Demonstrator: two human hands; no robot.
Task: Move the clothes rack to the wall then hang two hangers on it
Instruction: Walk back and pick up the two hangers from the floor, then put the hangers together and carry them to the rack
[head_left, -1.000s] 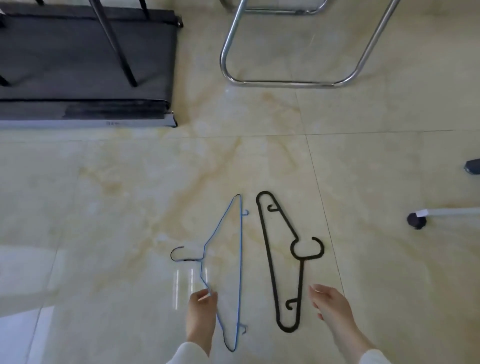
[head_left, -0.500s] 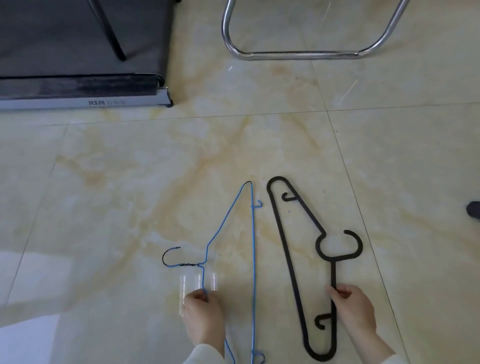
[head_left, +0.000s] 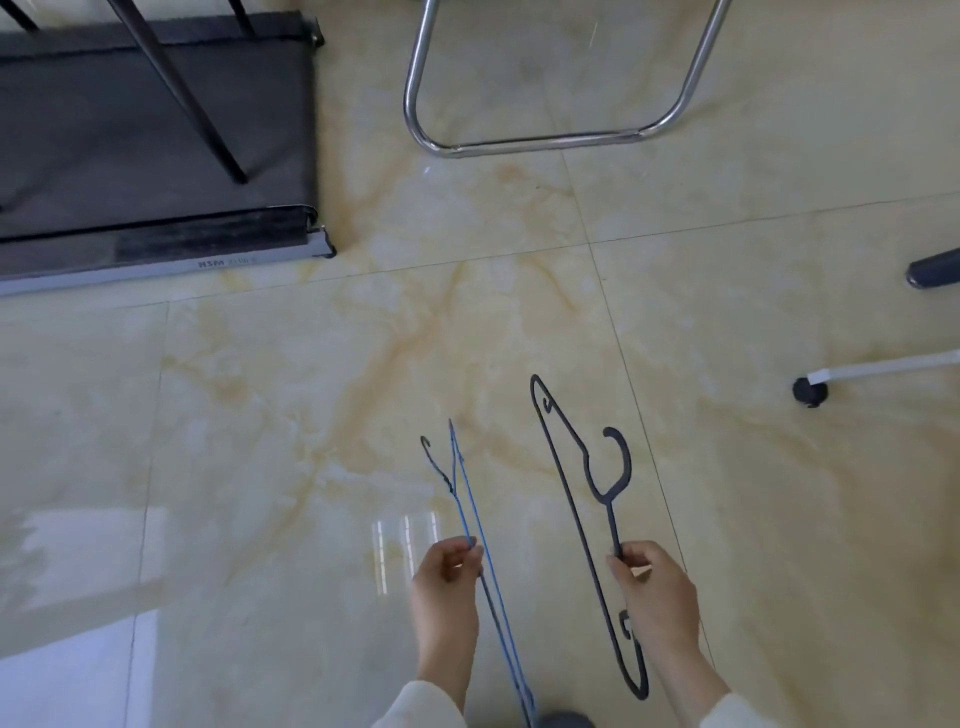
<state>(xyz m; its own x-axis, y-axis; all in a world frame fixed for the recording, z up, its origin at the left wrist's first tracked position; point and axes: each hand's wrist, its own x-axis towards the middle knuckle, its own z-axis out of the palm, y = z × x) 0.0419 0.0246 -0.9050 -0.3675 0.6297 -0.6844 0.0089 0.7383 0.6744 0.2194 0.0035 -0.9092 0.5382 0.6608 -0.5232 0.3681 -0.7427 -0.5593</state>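
Two hangers gripped near the camera: blue wire hanger pinched in left hand, black plastic hanger pinched at its shoulder by right hand. Beyond, open glossy marble-tile floor. Far left, dark treadmill; far centre, chrome frame; right, white castered leg.

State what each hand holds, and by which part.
Left hand pinches the blue wire hanger on its wires, below the hook. Right hand grips the black plastic hanger by its sloping arm.
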